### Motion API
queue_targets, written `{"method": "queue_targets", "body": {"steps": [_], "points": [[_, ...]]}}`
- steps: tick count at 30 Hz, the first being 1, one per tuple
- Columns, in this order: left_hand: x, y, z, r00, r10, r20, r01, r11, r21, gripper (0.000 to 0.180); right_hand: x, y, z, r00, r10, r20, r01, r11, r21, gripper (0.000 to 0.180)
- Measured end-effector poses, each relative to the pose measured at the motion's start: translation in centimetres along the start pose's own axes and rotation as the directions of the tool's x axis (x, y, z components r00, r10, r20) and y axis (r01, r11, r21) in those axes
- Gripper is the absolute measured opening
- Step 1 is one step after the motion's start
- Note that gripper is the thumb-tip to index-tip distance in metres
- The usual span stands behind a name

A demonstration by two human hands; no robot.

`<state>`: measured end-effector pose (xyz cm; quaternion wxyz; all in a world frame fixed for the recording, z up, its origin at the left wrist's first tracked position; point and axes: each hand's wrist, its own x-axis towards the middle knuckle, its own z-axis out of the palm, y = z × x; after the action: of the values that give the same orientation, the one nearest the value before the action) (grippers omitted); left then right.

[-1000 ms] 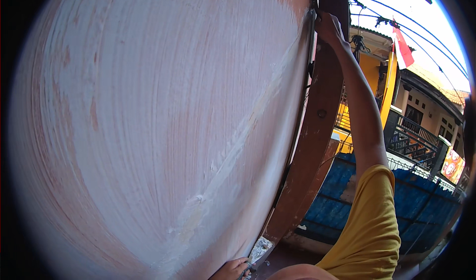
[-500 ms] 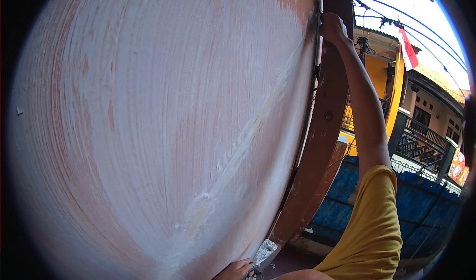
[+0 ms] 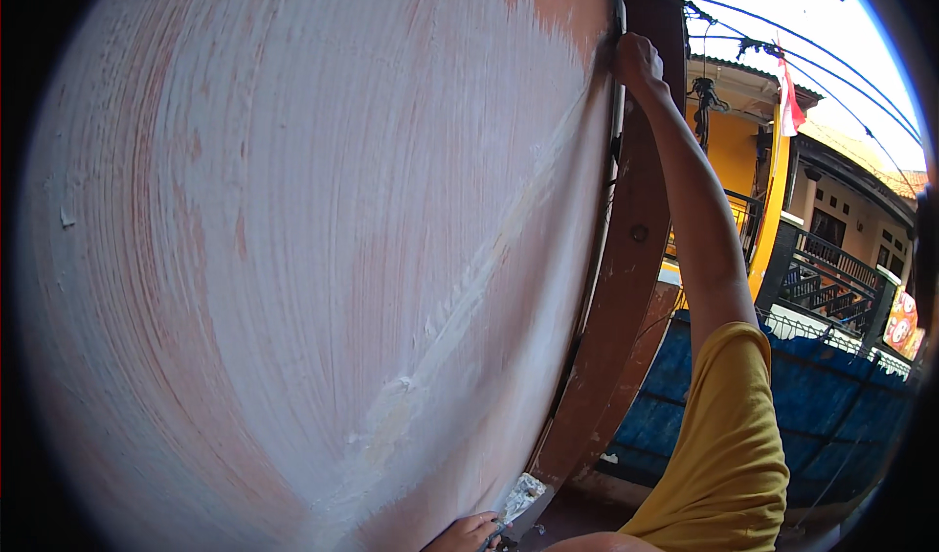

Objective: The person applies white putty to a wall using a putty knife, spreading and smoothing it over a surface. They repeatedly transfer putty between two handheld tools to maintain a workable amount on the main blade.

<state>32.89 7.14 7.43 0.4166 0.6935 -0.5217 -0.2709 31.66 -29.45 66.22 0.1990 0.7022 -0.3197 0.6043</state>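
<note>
A large wall surface [image 3: 372,220], streaked with white filler over a pinkish-orange base, takes up most of the view. My right arm, in a yellow sleeve, reaches up along its right edge. At the top of that edge, my right hand [image 3: 639,61] is closed beside a brown post [image 3: 611,288]; what its fingers hold, if anything, is hidden. Low in the view, my left hand [image 3: 468,532] grips a putty knife [image 3: 533,514], only partly visible. White putty [image 3: 525,493] is heaped on its blade. A thicker cream-coloured band of filler [image 3: 460,308] runs diagonally up the wall.
The brown post stands close along the wall's right edge. Beyond it are a blue sheet barrier [image 3: 822,405], a yellow pole [image 3: 776,195], a red and white flag [image 3: 789,102] and houses with a dark balcony railing [image 3: 831,283]. Cables [image 3: 822,58] cross overhead.
The view has shifted slightly. My right hand has moved a little left and down, closer against the wall's edge. My left hand still holds the putty knife in nearly the same place.
</note>
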Motion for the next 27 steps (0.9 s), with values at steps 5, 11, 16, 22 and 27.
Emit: {"method": "queue_targets", "body": {"steps": [5,11,16,22,27], "points": [[0.6,-1.8,0.6,0.975,0.212,-0.067,-0.209,0.976,0.054,0.026,1.6,0.8,0.1,0.995,-0.088,-0.043,0.089,0.996,0.005,0.017],[2.0,-4.0,1.5,0.997,0.051,0.064,-0.044,0.994,-0.105,0.033,-0.2,2.8,-1.1,0.921,-0.361,0.147,0.378,0.919,-0.109,0.027],[0.1,-1.3,-0.7,0.968,-0.015,0.249,0.041,0.994,-0.099,0.046,-4.2,5.3,-3.5,0.9,-0.437,-0.002,0.436,0.897,0.081,0.034],[0.8,-1.2,-0.8,0.977,-0.003,0.215,-0.011,0.998,0.062,0.049,-2.6,6.7,-3.8,0.897,-0.392,-0.203,0.413,0.908,0.072,0.041],[2.5,-2.6,0.4,0.932,-0.153,0.328,0.309,0.809,-0.5,0.029,1.3,5.8,-0.9,0.919,-0.312,-0.241,0.341,0.936,0.086,0.04]]}}
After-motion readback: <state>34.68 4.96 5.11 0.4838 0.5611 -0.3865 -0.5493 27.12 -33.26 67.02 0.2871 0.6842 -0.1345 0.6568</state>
